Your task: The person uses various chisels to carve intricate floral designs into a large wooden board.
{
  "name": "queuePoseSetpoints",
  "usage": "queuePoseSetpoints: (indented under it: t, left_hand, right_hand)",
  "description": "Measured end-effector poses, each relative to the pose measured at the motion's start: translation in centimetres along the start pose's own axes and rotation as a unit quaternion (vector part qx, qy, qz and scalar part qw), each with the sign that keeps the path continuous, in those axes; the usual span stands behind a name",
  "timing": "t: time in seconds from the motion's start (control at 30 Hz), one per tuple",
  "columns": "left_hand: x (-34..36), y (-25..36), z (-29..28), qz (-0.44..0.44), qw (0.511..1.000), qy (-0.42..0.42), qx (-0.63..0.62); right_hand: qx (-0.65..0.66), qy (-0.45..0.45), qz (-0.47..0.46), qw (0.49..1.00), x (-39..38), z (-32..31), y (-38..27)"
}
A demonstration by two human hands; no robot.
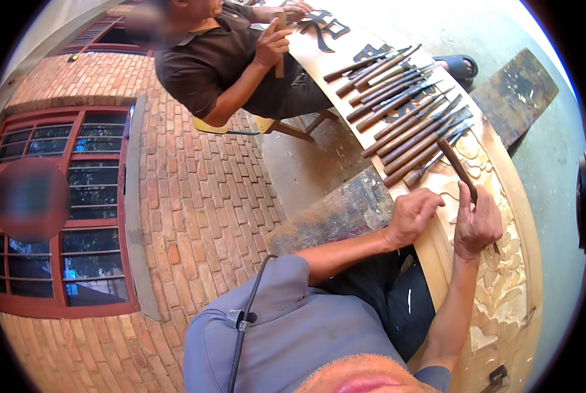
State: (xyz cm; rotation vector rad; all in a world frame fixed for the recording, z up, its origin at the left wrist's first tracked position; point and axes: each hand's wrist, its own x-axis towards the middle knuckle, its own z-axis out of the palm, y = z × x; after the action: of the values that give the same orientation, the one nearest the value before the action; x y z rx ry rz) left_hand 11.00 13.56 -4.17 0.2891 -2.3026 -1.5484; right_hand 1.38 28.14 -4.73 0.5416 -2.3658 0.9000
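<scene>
My right hand (478,223) grips the dark wooden handle of a carving chisel (455,162). The handle slants up from my fingers, and a thin metal end shows below them. Under it lies a pale wooden board (502,288) carved with leaf-like and scrolled relief. Close by on the left, my left hand (413,216) is closed, fingers curled, near the board's edge; no tool shows in it. Beyond both hands, several wood-handled carving chisels (407,141) lie side by side in a row, and a separate chisel (419,175) lies nearest my left hand.
Across the far end of the board sits a co-worker (231,72) holding a wooden piece (280,46). Dark cut-out shapes (335,27) lie there. Worn benches (345,209) stand beside the board, with a brick wall (201,196) at left. A small black object (497,375) sits on the near end.
</scene>
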Motion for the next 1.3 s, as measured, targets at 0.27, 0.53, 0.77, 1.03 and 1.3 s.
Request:
queuePoseSetpoints:
  t: [0.27,0.53,0.77,1.03,1.3]
  left_hand:
    - [0.6,1.7,1.3,0.109,0.986,-0.012,0.124]
    - [0.6,1.1,1.4,0.116,0.981,0.005,0.155]
    - [0.4,1.2,1.7,0.136,0.977,0.006,0.166]
    - [0.3,1.4,1.2,0.133,0.979,0.027,0.154]
    - [-0.2,1.3,1.0,0.145,0.977,0.025,0.155]
  right_hand:
    - [0.017,-0.008,-0.014,1.0,0.2,-0.3,-0.6]
    - [0.048,-0.006,-0.009,0.999,0.6,0.3,-1.0]
    - [0.039,-0.02,-0.013,0.999,1.0,-0.7,-1.5]
    - [-0.03,0.029,0.082,0.996,-0.1,-5.4,-0.4]
    - [0.011,0.124,0.204,0.971,-5.1,-22.3,3.1]
